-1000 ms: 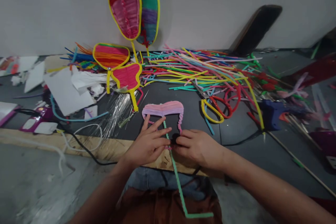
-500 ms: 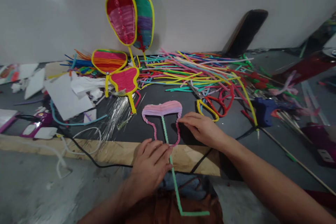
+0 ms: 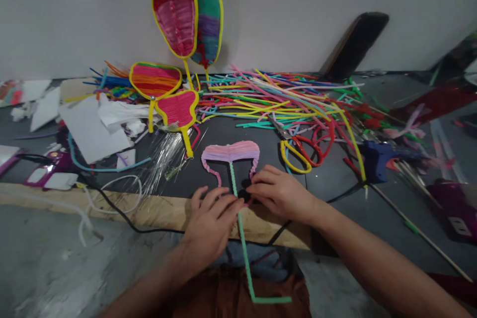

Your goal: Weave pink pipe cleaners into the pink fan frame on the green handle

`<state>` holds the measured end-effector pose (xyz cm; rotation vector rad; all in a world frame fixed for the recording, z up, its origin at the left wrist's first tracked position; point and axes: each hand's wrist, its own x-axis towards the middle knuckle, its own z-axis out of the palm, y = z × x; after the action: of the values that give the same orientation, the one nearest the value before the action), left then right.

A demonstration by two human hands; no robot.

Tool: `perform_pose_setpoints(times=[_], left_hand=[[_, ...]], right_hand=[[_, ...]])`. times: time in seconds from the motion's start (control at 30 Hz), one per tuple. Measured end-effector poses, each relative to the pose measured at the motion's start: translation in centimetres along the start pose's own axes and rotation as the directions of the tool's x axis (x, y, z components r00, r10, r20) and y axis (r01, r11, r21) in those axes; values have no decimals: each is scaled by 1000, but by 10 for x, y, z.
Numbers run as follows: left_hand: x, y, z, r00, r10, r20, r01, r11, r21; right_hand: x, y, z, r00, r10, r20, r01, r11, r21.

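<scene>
A pipe-cleaner fan frame lies at the table's front edge. Its upper band is filled with pink and lilac rows, while the lower part is an open twisted pink outline. Down its middle runs a green pipe-cleaner stem, bent sideways at its lower end over my lap. My left hand holds the bottom of the frame by the stem, fingertips pressed on it. At the lower right of the outline, my right hand pinches the pink pipe cleaner. Both hands partly cover the frame's lower edge.
Behind lie a pile of coloured pipe cleaners and scissors with red and yellow handles. Finished fans lean on the wall. A blue glue gun is at right; a dark phone leans behind. White scraps lie left.
My right hand has slid down and left along the pink outline, closer to my left hand. The left hand stays at the frame's bottom. The view has shifted slightly.
</scene>
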<state>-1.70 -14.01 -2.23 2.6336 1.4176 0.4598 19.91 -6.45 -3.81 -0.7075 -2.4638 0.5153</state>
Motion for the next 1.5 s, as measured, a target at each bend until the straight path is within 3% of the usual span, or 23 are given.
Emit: perform_pose_setpoints(times=[0.17,0.37,0.53,0.87,0.97,1.03,1.1,1.17,1.33,1.5], left_hand=[[17,-23,-10,994,19,108,-23,999,31],[25,-15,-8,997,-63,-35,66,994,88],[5,0,3,989,43,-140,-42,999,8],[-8,15,16,1000,9,-30,-7,996,93],[-6,16,14,1000,25,-17,-23,994,105],[-4,17,12,1000,27,4,-27,992,127],[-3,19,11,999,17,36,-22,988,153],[-2,21,9,998,1,69,-13,985,172],[1,28,6,989,-29,148,-1,980,201],[5,34,5,977,-60,203,13,974,227]], right_hand=[[2,-13,5,991,-33,128,52,988,-146],[0,-6,13,994,42,98,-16,969,-245],[-2,-3,18,992,53,111,-30,979,-202],[2,-6,19,993,-14,116,26,995,-101],[0,4,7,998,55,-35,-54,999,5],[-2,13,-3,969,173,-178,-169,985,37],[-4,20,-12,929,282,-239,-283,959,30],[-4,24,-15,920,317,-232,-322,947,13],[-1,24,-4,953,269,-137,-283,954,-99],[1,23,1,958,260,-119,-277,947,-165]])
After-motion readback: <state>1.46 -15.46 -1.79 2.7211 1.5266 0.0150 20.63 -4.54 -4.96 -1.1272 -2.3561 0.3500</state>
